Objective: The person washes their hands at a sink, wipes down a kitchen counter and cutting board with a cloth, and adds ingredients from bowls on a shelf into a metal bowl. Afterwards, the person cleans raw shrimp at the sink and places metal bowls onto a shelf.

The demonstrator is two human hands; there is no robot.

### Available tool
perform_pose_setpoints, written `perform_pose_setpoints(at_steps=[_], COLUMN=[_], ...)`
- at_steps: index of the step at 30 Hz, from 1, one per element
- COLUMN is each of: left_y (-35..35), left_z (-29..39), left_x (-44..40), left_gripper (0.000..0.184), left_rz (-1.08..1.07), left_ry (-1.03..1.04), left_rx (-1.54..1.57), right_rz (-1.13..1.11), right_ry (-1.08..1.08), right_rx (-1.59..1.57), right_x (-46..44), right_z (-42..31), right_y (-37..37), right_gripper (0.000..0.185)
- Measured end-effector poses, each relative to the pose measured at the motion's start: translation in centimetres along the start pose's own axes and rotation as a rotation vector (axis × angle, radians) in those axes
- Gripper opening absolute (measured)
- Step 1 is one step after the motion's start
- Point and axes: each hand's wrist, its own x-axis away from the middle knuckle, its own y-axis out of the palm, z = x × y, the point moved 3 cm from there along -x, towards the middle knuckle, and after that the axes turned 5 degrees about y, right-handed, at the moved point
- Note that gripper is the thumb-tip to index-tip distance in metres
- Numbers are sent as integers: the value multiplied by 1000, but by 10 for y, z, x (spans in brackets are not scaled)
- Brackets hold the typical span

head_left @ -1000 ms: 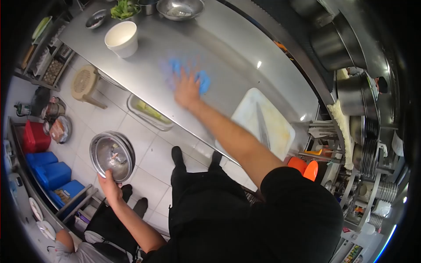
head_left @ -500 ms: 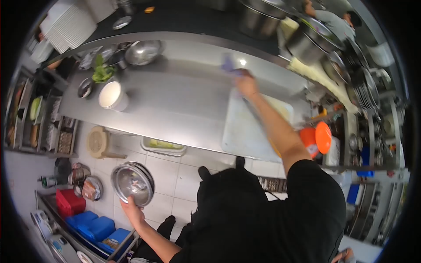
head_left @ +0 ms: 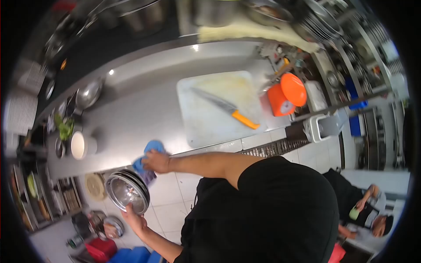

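Observation:
My left hand (head_left: 135,219) grips the rim of a stack of metal bowls (head_left: 117,187), tilted beside the counter's front edge. Small scraps lie in the top bowl. My right hand (head_left: 158,162) is closed on a blue cloth (head_left: 153,146) at the edge of the steel counter (head_left: 144,109), close to the bowls. Part of the cloth hangs below the fingers. Further right, a white cutting board (head_left: 199,127) lies on the counter, with a knife (head_left: 219,103) resting across it, its yellow handle (head_left: 244,119) toward me.
A white tub (head_left: 79,145), leafy greens (head_left: 65,127) and a metal bowl (head_left: 89,93) stand at the counter's left. An orange scale (head_left: 280,101) sits right of the board. Below the counter is a stool (head_left: 94,186). Another person (head_left: 351,193) is at the lower right.
My right hand has swept the cloth from the back of the counter, near the board, to its front edge by the bowls. The view has turned, and the knife on the board now shows fully.

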Motion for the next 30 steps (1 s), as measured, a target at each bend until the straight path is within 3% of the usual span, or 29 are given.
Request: perform_pose_setpoints(at_steps=[4, 7, 10, 12, 13, 16, 17, 20, 21, 23, 26, 28, 30], left_y=[46, 96, 177, 263, 290, 395, 431, 548, 590, 670, 763, 811, 835], left_z=[30, 40, 65, 72, 59, 35, 37, 8, -2, -19, -45, -60, -78], left_x=[-17, -29, -5, 27, 23, 42, 62, 51, 47, 44, 33, 39, 34], left_gripper=[45, 44, 40, 35, 33, 34, 31, 27, 24, 21, 19, 20, 20], left_rz=[-119, -221, -384, -572, -563, -742, -737, -838, -850, -851, -793, -814, -787], left_ry=[19, 80, 106, 136, 81, 64, 81, 43, 9, -62, -64, -96, -124], left_rx=[-49, -62, -50, -54, -119, -165, -210, -199, -183, -112, -122, -130, -142], right_rz=[177, 306, 358, 219, 246, 366, 202, 452, 433, 407, 244, 129, 265], right_ry=[68, 151, 71, 156, 330, 241, 355, 669, 893, 1332, 1998, 2222, 2359], right_rx=[-83, -106, -220, -535, -488, -523, -591, -784, -772, -422, -186, -183, -347], right_x=[-36, -28, -3, 76, 108, 288, 349, 542, 607, 740, 895, 968, 1021], right_z=[13, 29, 70, 87, 97, 93, 90, 111, 104, 107, 53, 8, -29], right_y=[-53, -119, -139, -148, -129, -153, -177, -160, -177, -139, -114, -84, -38], right_gripper=[24, 41, 64, 54, 41, 43, 38, 42, 43, 45, 38, 36, 34])
